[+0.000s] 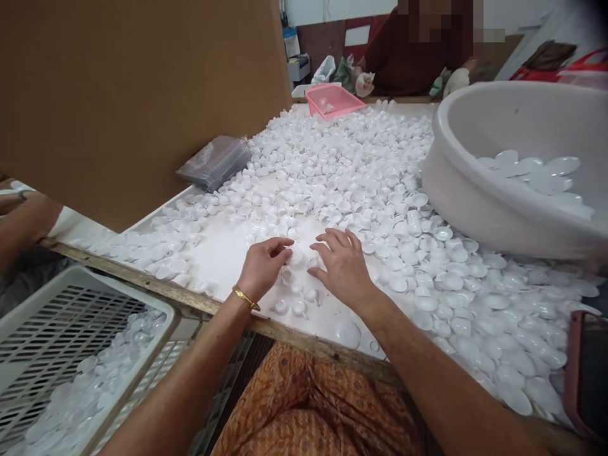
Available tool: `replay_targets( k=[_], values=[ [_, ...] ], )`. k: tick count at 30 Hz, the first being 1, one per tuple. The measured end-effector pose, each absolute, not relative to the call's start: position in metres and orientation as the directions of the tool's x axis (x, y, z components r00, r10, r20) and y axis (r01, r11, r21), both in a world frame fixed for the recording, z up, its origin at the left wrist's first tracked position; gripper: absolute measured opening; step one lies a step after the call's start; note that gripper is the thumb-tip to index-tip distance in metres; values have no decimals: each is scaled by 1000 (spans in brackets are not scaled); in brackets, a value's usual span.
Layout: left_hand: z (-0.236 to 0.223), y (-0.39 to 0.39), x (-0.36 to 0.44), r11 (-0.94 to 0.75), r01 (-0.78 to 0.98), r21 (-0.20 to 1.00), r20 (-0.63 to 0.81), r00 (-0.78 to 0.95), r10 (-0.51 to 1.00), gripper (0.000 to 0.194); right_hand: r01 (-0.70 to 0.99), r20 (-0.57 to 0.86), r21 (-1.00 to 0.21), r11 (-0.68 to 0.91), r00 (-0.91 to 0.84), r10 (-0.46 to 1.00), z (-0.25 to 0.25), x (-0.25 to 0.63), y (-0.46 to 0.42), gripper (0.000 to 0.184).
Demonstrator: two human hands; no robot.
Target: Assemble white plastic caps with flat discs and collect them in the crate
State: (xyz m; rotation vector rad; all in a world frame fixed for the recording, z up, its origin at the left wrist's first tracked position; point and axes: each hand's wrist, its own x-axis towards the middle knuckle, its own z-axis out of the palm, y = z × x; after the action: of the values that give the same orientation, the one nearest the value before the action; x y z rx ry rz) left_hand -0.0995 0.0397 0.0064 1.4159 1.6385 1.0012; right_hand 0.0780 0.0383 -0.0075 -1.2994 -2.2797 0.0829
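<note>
reaching over the counter (216, 247), we are holding our left hand (263, 269) with thumb and index finger nearly meeting, though we cannot tell whether they are gripping anything. our right hand (346, 269) is standing loosely curved, its fingers and thumb clearly apart. several small white pieces (299, 308) are sitting between our hands, just nearer us than the fingertips, while a white heap (351, 168) is lying beyond them.
</note>
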Motion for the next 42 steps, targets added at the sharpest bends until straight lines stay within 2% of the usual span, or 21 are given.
replay_targets(
  k=[3, 7, 10, 14, 18, 23, 29, 31, 36, 39, 42],
  values=[
    [7, 42, -89, 27, 485, 874, -21, -19, 1000, 26, 815, 394, -274, 511, -390, 832, -8, 78, 40, 25],
    [10, 44, -77, -100, 652, 751, 32, 115, 993, 22, 818, 370, -299, 491, -375, 850, -6, 77, 40, 17],
    [8, 46, -73, -170, 742, 648, 114, 126, 985, 23, 813, 364, -330, 480, -360, 859, -6, 77, 42, 22],
    [-1, 47, -71, -196, 765, 613, 161, 121, 979, 26, 802, 345, -379, 461, -340, 875, -8, 75, 44, 26],
    [-7, 45, -72, -264, 805, 531, 228, 164, 960, 17, 785, 320, -436, 441, -322, 891, -10, 73, 43, 26],
    [-4, 37, -73, -448, 836, 317, 355, 333, 873, 26, 760, 324, -480, 438, -310, 894, -13, 72, 43, 21],
    [1, 22, -69, -530, 846, -57, 223, 528, 819, 29, 748, 342, -487, 451, -312, 887, -15, 73, 42, 18],
    [-2, 20, -70, -539, 834, -117, 206, 551, 808, 34, 752, 341, -482, 450, -312, 887, -15, 73, 42, 18],
    [-14, 19, -77, -545, 833, -97, 241, 551, 799, 41, 773, 357, -448, 449, -306, 883, -14, 72, 41, 21],
    [-20, 14, -78, -545, 837, -33, 301, 529, 794, 39, 761, 400, -412, 501, -343, 850, -14, 68, 37, 28],
    [-22, 7, -73, -515, 856, 45, 325, 475, 818, 33, 742, 471, -356, 568, -382, 795, -20, 64, 31, 23]
  ],
)
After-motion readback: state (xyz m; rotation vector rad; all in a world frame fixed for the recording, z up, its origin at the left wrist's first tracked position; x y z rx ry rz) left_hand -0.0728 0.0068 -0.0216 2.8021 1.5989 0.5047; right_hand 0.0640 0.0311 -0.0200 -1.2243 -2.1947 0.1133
